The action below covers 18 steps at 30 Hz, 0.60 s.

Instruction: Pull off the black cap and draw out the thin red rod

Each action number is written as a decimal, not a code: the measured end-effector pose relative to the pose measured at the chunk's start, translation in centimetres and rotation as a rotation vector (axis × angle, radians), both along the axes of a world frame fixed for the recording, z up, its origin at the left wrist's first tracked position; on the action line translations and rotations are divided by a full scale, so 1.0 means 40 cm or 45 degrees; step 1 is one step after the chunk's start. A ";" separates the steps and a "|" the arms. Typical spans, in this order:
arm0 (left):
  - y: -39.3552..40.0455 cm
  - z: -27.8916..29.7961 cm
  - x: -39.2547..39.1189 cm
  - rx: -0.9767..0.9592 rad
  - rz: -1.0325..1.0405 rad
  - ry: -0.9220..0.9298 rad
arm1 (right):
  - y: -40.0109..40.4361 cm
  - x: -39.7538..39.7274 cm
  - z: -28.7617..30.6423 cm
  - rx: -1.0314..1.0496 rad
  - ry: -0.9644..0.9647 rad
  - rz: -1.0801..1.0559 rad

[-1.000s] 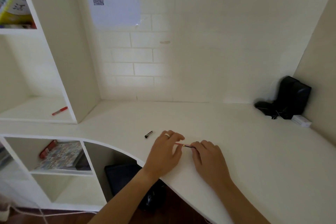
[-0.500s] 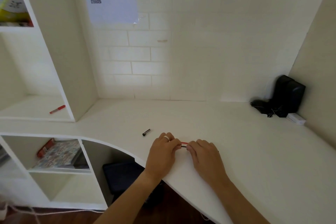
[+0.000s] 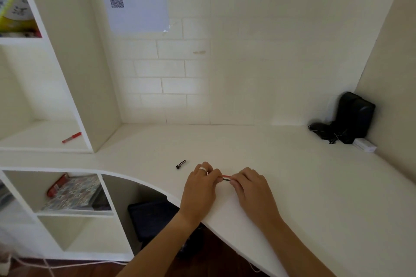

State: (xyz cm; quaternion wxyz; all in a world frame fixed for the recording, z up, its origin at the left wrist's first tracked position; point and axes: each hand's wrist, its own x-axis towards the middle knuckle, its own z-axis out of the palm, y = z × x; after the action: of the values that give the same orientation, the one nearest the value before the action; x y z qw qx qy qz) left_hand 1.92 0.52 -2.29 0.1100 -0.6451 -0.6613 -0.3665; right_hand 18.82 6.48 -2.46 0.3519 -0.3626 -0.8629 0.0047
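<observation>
Two bare hands meet over one slim red-and-black pen (image 3: 225, 178), low on the white curved surface (image 3: 304, 175) near its front edge. Left hand (image 3: 200, 189), with a pale ring on one finger, pinches the red end; right hand (image 3: 252, 189) pinches the dark end; each grip is clamped on the pen, fingers curled round it. Change noted: a second ago a longer stretch of pen showed between the hands, with the right one set farther off; now the fingertips nearly meet and only a short red-and-black section stays visible. Judged meaning: the two halves of the pen are being pushed together, and the joining looks close to done, though the seam itself is hidden under the fingers. Small black cap-like piece (image 3: 180, 164) lies apart, just left of the left hand, untouched. Red marker (image 3: 71, 137) lies on the left shelf; black pouch with cord (image 3: 346, 119) stands in the far right corner.
</observation>
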 end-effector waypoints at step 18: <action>-0.004 0.003 0.004 -0.024 0.009 -0.028 | -0.015 0.001 0.006 -0.121 -0.053 -0.008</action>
State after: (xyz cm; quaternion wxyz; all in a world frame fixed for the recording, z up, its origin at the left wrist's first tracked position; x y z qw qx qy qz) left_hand 2.07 0.37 -2.15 0.0980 -0.6397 -0.6681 -0.3670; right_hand 18.85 5.88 -2.21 0.3163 -0.3817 -0.8677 0.0372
